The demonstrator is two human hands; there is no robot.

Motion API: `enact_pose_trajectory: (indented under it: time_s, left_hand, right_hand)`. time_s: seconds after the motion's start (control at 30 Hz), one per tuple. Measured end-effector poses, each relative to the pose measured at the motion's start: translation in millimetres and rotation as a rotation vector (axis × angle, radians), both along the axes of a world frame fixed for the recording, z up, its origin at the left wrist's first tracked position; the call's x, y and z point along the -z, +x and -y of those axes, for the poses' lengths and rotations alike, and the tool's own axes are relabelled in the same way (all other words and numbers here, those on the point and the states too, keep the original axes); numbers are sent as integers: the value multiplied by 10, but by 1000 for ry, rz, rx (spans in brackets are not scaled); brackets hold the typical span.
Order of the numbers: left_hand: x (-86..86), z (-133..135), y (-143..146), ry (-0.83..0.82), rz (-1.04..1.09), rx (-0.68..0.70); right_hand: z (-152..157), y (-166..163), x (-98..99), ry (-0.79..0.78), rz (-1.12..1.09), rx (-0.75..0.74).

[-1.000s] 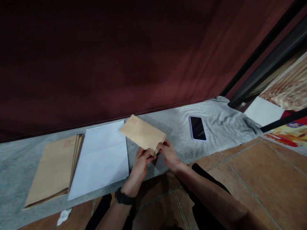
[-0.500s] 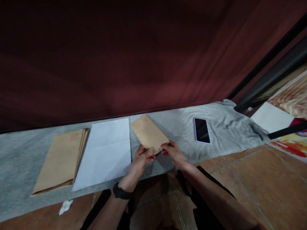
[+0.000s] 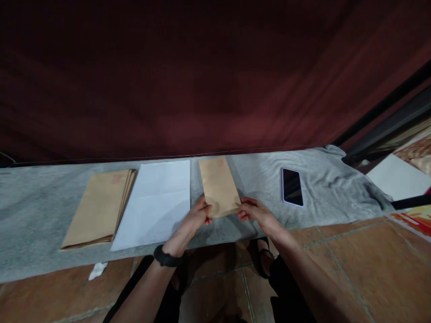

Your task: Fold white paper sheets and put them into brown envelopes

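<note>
A single brown envelope (image 3: pixel 219 185) with faint red print at its far end lies in front of me, its near end raised a little in both hands. My left hand (image 3: pixel 199 211) pinches the near left corner between thumb and fingers. At the near right corner, my right hand (image 3: pixel 252 210) grips it the same way. Just left of the envelope is a stack of white paper (image 3: pixel 158 202). Beyond that lies a fanned pile of brown envelopes (image 3: pixel 96 206) with similar red print.
A grey cloth (image 3: pixel 262 175) covers the long surface. On its right side rests a phone (image 3: pixel 292 187) in a lilac case. A dark red curtain (image 3: pixel 215 89) hangs behind. A crumpled white tissue (image 3: pixel 98 271) is on the tiled floor (image 3: pixel 353 260). A black bar (image 3: pixel 411 202) juts in at right.
The envelope has turned to lie straighter ahead, and my hands have spread slightly apart at its near corners. My view has shifted a little.
</note>
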State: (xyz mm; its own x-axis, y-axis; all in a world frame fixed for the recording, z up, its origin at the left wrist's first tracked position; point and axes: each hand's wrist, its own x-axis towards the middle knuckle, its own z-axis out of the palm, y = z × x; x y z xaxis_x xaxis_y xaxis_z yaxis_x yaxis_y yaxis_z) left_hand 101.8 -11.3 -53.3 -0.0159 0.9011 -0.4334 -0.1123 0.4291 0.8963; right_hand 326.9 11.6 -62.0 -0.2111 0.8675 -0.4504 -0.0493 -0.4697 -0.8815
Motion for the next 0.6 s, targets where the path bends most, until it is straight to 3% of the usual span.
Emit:
enact_pose_trajectory:
  time_s: [0.1,0.23,0.43,0.53,0.6]
  left_hand:
    - [4,-7,-35,4,-57,6]
    - [26,-5,-52,-11,-156,13]
    - [-2,23,-54,33,-340,-122]
    - [-40,94,15,169,-645,-151]
    - [-41,162,101,336,-872,-73]
  right_hand:
    - [0,10,40,17,60,-64]
    - [-13,-42,113,208,415,-140]
    - [22,-69,122,371,726,-181]
    - [37,-84,83,442,964,-260]
    - [24,-104,42,502,1004,-284]
